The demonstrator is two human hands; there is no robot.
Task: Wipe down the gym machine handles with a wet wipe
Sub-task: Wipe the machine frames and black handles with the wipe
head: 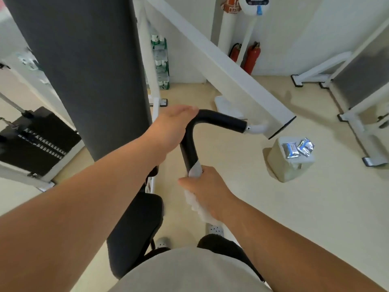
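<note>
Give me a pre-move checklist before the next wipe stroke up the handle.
1. Wet wipe wrapped round the black handle: ok.
2. Right hand closed on the wipe: ok.
3. Left hand steadying the handle's bend: ok.
4. Straight lower section above the wipe free of obstruction: ok.
5. Wipe still damp: cannot tell.
6. Spare wipe packets on the white container, off to the right: ok.

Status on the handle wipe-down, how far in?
Done: can't confirm any stretch as wiped. In hand: right hand grips the wet wipe around the black handle's lower leg; left hand steadies the bend. Left: likely the bend and horizontal section.
</note>
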